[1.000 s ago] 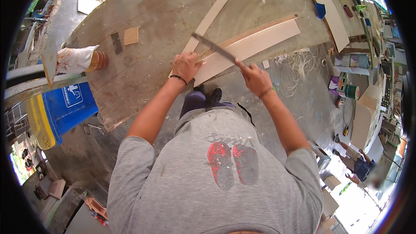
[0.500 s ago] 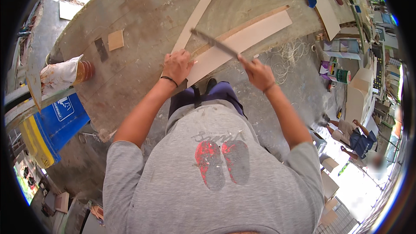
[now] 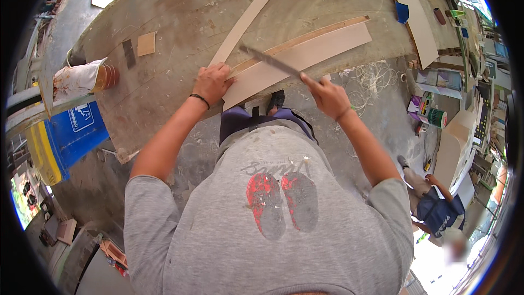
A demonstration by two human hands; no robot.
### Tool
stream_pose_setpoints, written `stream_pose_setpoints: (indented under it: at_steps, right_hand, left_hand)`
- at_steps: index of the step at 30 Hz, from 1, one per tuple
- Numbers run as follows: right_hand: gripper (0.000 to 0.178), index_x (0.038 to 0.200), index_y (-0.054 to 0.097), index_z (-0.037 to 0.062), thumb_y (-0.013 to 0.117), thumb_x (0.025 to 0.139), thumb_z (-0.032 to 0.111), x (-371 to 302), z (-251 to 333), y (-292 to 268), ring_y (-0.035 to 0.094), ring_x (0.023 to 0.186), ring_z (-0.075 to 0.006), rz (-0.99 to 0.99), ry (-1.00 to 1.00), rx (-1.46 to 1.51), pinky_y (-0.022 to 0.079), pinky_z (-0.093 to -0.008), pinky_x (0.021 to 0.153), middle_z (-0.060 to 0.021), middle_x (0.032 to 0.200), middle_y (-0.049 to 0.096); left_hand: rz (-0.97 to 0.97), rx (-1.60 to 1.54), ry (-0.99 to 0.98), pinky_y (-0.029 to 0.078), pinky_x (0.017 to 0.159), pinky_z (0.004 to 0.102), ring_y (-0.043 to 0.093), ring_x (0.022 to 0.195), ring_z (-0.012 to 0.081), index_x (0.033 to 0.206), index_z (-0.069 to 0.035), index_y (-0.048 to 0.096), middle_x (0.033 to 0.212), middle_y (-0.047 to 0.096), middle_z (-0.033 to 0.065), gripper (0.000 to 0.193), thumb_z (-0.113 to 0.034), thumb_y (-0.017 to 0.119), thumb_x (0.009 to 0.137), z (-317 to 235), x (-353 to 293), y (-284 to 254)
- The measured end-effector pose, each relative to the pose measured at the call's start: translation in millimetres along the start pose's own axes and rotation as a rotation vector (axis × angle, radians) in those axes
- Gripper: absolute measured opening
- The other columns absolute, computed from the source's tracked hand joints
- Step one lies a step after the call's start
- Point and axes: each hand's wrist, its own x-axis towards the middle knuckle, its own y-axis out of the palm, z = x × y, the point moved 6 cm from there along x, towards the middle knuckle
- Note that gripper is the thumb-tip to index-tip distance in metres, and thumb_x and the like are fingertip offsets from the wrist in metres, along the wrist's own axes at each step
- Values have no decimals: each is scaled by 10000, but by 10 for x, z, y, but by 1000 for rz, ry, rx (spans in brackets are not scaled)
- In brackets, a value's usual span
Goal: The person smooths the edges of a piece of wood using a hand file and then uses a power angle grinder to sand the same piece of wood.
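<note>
My right hand point(image 3: 329, 95) is closed round the near end of a long, flat, dark metal file point(image 3: 274, 62). The file lies slantwise across a pale wooden board point(image 3: 316, 54), crossing its brown far edge. At the left end of this board my left hand point(image 3: 213, 84) grips it, fingers curled and thumb on the pale face. A narrow pale strip point(image 3: 251, 16) runs away from beside my left hand. Both pieces rest on the worn workbench point(image 3: 174, 0); the board's near-left end reaches over the bench edge.
On the bench are a small tan square point(image 3: 146, 44), a dark rectangle point(image 3: 129, 53) and a wrapped jar point(image 3: 106, 76). Another long board point(image 3: 409, 13) lies far right. Tangled string point(image 3: 374, 79) is on the floor. A person point(image 3: 436, 202) in a dark vest is at right.
My left hand and the board's near end have shifted slightly left. The file remains in my right hand, its tip slightly lower in view. The person at right has moved lower in the picture.
</note>
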Motion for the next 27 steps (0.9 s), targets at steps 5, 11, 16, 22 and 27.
stream_pose_setpoints:
  at_steps: [5,11,16,22,27]
  right_hand:
    - [443,1342,494,331,544,917,218,771,-114,-155,606,632,-328,-137,-76,26,502,-422,578,-113,802,578]
    - [433,1322,519,330,566,903,233,170,-242,-321,614,646,-323,-94,-32,104,508,-417,572,-105,813,590]
    - [445,1327,521,340,581,901,229,-254,-280,-225,601,610,-303,-12,-28,138,501,-413,555,-90,773,565]
    - [412,1321,532,306,556,921,210,271,-382,-126,582,611,-300,-43,-79,94,482,-407,556,-100,735,546]
    - [415,1313,525,334,556,914,223,677,-416,-249,597,619,-332,-68,-130,99,497,-437,568,-120,765,568]
  left_hand:
    - [22,54,0,393,711,414,595,866,266,825,-87,533,882,603,59,279,-348,627,847,-82,45,-56]
    - [-117,152,-163,379,794,420,601,884,258,923,-96,590,930,624,51,311,-365,670,789,-243,58,-165]
    - [-278,117,-197,414,778,404,609,875,260,953,-100,633,895,642,56,351,-388,681,760,-575,339,10]
    - [-281,186,-222,456,660,396,619,801,259,860,-102,649,798,638,63,342,-439,633,802,-552,352,84]
    - [-278,196,-223,460,667,401,624,804,256,855,-102,648,800,644,66,342,-440,628,807,-593,396,70]
